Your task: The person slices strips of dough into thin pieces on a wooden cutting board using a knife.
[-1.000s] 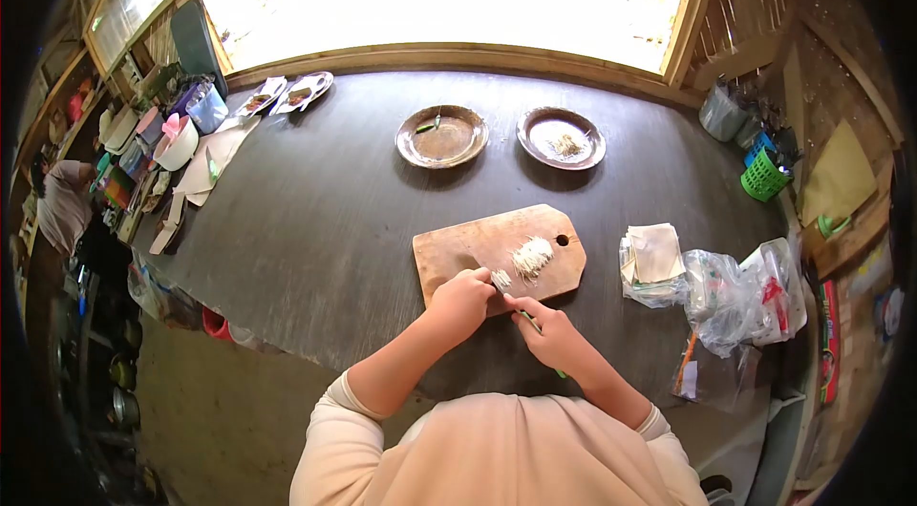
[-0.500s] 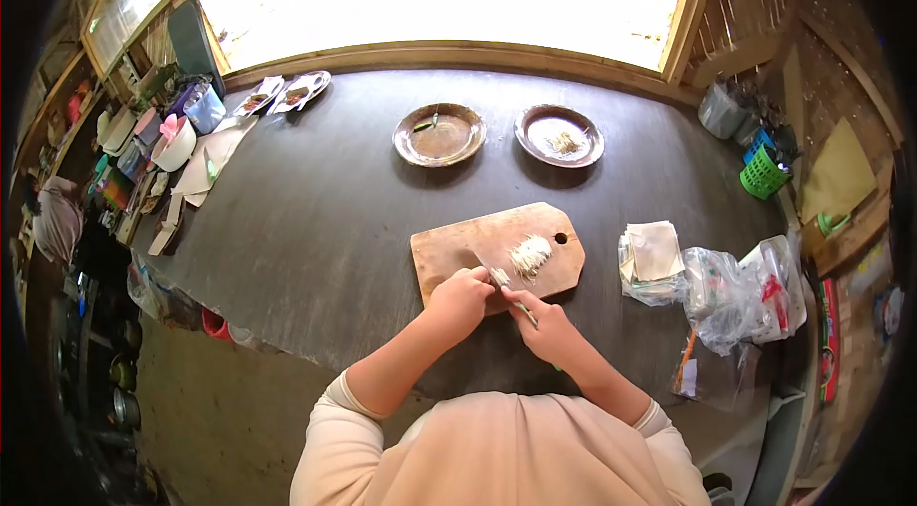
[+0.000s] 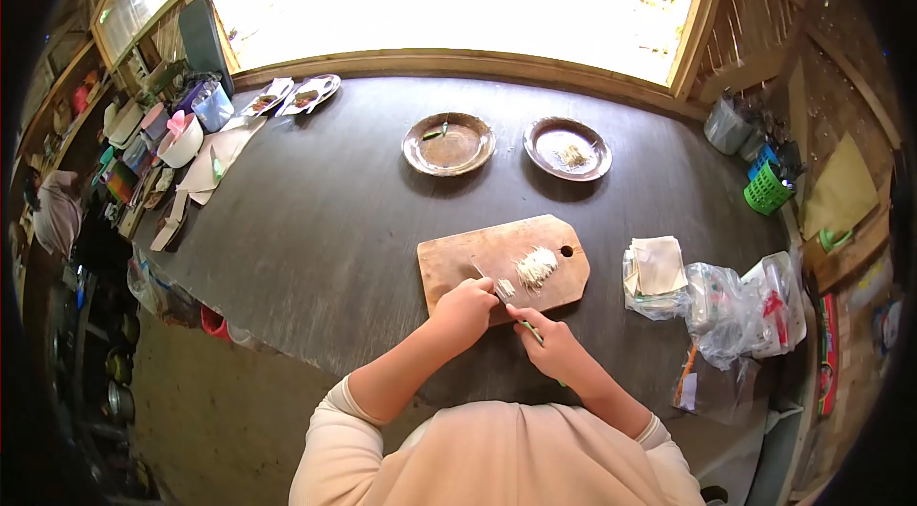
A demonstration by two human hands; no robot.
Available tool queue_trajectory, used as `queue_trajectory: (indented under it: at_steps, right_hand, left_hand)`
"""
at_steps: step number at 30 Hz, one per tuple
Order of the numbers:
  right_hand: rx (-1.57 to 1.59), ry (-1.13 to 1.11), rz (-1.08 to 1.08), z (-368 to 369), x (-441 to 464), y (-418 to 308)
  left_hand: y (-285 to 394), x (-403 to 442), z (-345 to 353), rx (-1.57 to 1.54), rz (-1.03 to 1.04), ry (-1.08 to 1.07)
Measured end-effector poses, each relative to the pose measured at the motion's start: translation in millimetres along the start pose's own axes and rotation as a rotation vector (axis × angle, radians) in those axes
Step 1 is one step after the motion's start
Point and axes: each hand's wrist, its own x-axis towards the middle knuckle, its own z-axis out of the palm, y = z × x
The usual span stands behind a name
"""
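A wooden cutting board (image 3: 449, 263) with a hole at its right end lies before me. On it rests a heap of thin white strips (image 3: 537, 267), and a few short white pieces (image 3: 505, 287) lie close to the blade. My right hand (image 3: 554, 346) is closed around the green handle of a knife (image 3: 528, 329), whose blade points up and left over the board. My left hand (image 3: 464, 307) is at the board's near edge, fingers bent together against the blade; what they pinch is hidden.
Two brown plates stand behind the board: the left plate (image 3: 416, 158) bears green chillies, the right plate (image 3: 544, 157) some pale strips. Plastic bags (image 3: 718, 310) and stacked papers (image 3: 659, 265) lie right. A green basket (image 3: 767, 189) and a white bowl (image 3: 180, 145) stand at the sides.
The whole view has shifted slightly down and right. The short white pieces show a little more clearly beside my left fingertips. Both hands keep nearly the same place at the board.
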Motion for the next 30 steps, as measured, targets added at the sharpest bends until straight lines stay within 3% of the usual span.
queue_trajectory:
  at_steps: [2,15,18,21,23,30]
  right_hand:
    - [-0.017,-0.032,0.076,-1,2,-9]
    - [0.000,-0.025,0.054,-3,1,-6]
    - [0.035,-0.068,0.144,-6,-3,-8]
    - [0.007,0.009,0.020,-1,-1,-8]
    - [-0.042,-0.078,0.183,-6,4,-23]
    - [0.042,-0.048,0.099,-2,-1,-5]
  left_hand:
    - [3,0,-1,0.001,-0.003,0.020]
    - [1,1,-2,0.008,-0.015,0.003]
    - [4,1,-7,0.049,-0.017,-0.010]
    - [2,1,-6,0.027,-0.003,-0.014]
    - [1,2,-3,0.004,-0.001,-0.009]
    - [7,0,-11,-0.010,-0.010,0.007]
